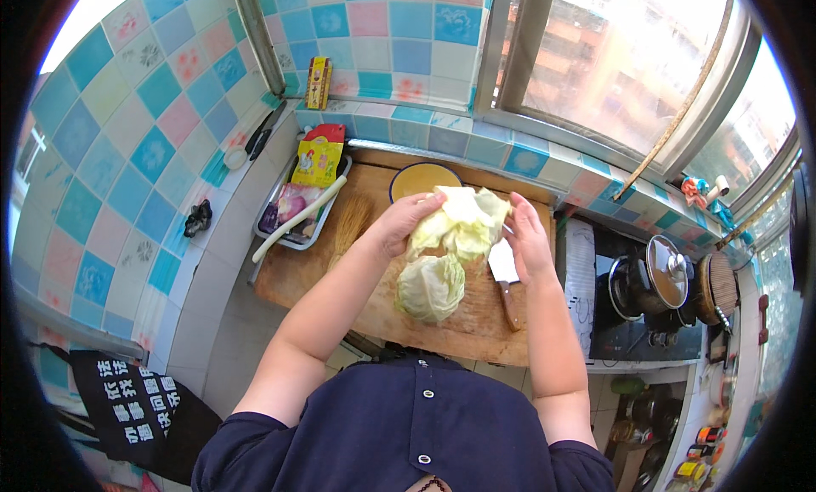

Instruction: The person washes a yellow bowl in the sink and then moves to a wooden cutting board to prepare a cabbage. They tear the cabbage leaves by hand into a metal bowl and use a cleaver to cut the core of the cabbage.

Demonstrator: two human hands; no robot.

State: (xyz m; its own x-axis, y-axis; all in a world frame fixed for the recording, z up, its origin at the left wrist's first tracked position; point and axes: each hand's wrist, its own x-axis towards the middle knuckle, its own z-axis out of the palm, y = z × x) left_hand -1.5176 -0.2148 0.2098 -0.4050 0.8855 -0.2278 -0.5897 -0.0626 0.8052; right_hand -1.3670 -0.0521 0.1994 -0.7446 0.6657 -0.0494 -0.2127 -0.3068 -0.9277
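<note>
Torn pale green cabbage leaves (459,227) are held up above the board between both hands. My left hand (408,223) grips them at their left side. At the right edge, the fingers of my right hand (528,233) support the leaves. Just below, nearer my body, the rest of the cabbage head (430,289) sits on a wooden cutting board (389,329). A cleaver with a wooden handle (509,307) lies beside it, its blade partly behind my right hand. Behind the leaves stands a yellow enamel dish (424,178) with a dark rim, partly covered.
A tray (312,233) on the left holds a purple onion, a seasoning packet (319,154) and a long pale green stalk (299,219). A straw brush (354,221) lies beside it. Right of the board, a lidded pot (663,278) stands on a gas stove (621,345). Knives (264,131) rest on the left ledge.
</note>
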